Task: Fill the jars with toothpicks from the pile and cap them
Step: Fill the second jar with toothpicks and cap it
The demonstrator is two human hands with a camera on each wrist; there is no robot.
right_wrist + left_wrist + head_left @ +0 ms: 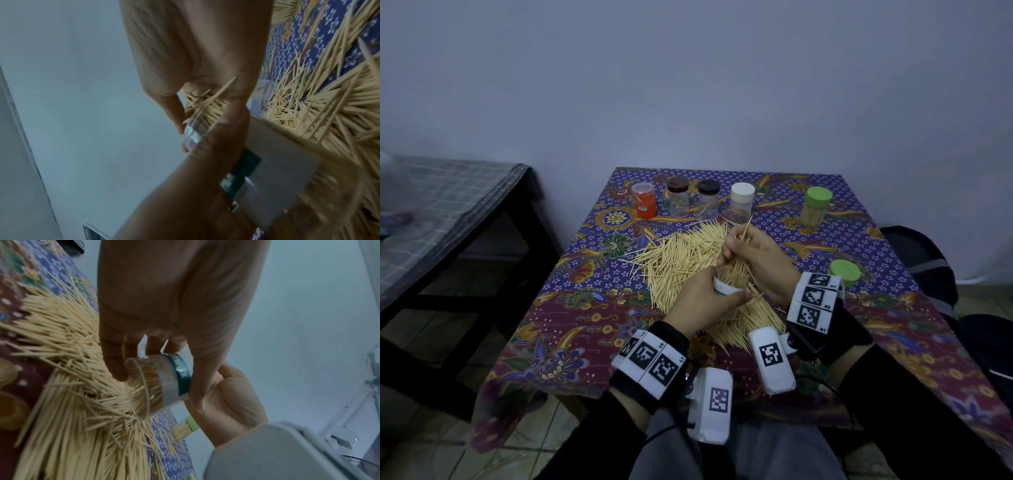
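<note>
A left hand (pixel 700 301) grips an open clear toothpick jar (pixel 729 286) above the toothpick pile (pixel 681 260) while the right hand (pixel 756 260) pinches a toothpick bundle (pixel 738 265) into its mouth.

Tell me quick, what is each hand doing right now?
Left hand: closed round the open jar, holding it over the pile.
Right hand: closed on a bunch of toothpicks at the jar's mouth.

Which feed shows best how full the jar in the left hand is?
Left wrist: the clear jar lies tilted toward the camera, toothpicks packed behind its wall. Head view shows only its open mouth between both hands. Right wrist view shows its rim, blurred, mostly hidden by a thumb.
</note>
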